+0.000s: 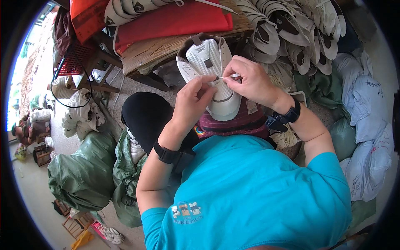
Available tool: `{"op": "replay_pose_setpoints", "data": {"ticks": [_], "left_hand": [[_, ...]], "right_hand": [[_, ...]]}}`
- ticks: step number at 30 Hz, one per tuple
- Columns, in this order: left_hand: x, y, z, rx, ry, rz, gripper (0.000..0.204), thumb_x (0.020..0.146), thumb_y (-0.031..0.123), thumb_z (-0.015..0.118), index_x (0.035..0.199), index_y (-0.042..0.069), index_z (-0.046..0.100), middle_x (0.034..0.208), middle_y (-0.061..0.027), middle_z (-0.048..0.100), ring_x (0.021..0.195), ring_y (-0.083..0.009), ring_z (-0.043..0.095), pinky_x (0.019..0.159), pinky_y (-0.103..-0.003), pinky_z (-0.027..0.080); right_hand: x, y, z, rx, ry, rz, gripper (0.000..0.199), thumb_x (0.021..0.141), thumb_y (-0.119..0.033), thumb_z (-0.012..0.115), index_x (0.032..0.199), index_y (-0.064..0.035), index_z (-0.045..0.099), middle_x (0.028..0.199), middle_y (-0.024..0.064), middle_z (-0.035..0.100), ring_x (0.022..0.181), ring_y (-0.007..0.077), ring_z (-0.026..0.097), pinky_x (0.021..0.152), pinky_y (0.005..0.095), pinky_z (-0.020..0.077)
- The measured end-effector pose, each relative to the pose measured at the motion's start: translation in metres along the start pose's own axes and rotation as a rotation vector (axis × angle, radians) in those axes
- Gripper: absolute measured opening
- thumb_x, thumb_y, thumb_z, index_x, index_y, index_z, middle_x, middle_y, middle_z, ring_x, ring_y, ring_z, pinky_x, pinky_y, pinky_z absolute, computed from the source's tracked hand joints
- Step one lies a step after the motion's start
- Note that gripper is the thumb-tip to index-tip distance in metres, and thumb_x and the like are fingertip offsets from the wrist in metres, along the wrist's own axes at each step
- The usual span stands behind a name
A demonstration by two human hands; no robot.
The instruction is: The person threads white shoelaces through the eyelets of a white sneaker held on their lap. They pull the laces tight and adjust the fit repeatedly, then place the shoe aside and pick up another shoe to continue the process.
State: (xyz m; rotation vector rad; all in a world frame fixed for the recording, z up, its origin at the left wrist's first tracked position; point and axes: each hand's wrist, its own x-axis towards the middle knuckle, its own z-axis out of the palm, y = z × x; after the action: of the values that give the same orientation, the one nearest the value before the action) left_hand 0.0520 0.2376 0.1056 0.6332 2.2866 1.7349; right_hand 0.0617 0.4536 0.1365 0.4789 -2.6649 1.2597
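A white sneaker [225, 107] with a dark collar lining and a mesh tongue rests on my lap over maroon striped cloth [208, 124], toe toward me. Both hands meet over the front of its lacing area. With thumb and fingertips, my right hand [252, 81] pinches a thin white lace [221, 78]. My left hand [192, 98] comes in from the other side, its thumb and index finger closed on the same lace near the eyelets. Fingers partly cover the lace and the lower eyelets.
Ahead stands a wooden table [154, 50] with red cloth [175, 25] and a shoe upper [133, 9]. A heap of shoe uppers [287, 29] lies at the far right. Green sacks [83, 171] sit at left, pale bags [364, 108] at right.
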Motion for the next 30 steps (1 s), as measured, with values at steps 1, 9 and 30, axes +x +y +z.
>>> {"op": "replay_pose_setpoints", "data": {"ticks": [1,9,30], "left_hand": [[-0.001,-0.002,0.000,-0.003,0.006,0.009,0.028,0.089,0.004,0.071,0.117,0.004,0.067,0.082,-0.0056,0.065,0.072,-0.0103,0.062,0.065,-0.026,0.051],[-0.002,-0.002,0.003,0.069,0.022,-0.007,0.027,0.089,0.005,0.071,0.115,0.004,0.064,0.079,-0.0040,0.062,0.067,-0.0111,0.058,0.063,-0.026,0.050],[-0.001,0.000,0.001,0.265,0.153,0.026,0.023,0.083,0.007,0.074,0.105,0.007,0.067,0.072,-0.0037,0.054,0.062,-0.0159,0.053,0.057,-0.032,0.044]], "right_hand": [[0.001,-0.001,-0.001,0.006,-0.028,0.005,0.009,0.082,-0.011,0.068,0.084,-0.0064,0.061,0.085,0.0096,0.061,0.075,0.0315,0.063,0.067,0.0404,0.0515],[0.008,0.010,0.008,0.209,-0.107,0.031,0.012,0.082,-0.011,0.070,0.089,-0.0026,0.064,0.085,0.0129,0.063,0.083,0.0272,0.064,0.074,0.0371,0.0522],[0.014,0.008,-0.001,0.213,-0.258,-0.012,0.018,0.086,-0.010,0.069,0.102,-0.0022,0.067,0.091,0.0071,0.063,0.085,0.0157,0.060,0.076,0.0298,0.0494]]}}
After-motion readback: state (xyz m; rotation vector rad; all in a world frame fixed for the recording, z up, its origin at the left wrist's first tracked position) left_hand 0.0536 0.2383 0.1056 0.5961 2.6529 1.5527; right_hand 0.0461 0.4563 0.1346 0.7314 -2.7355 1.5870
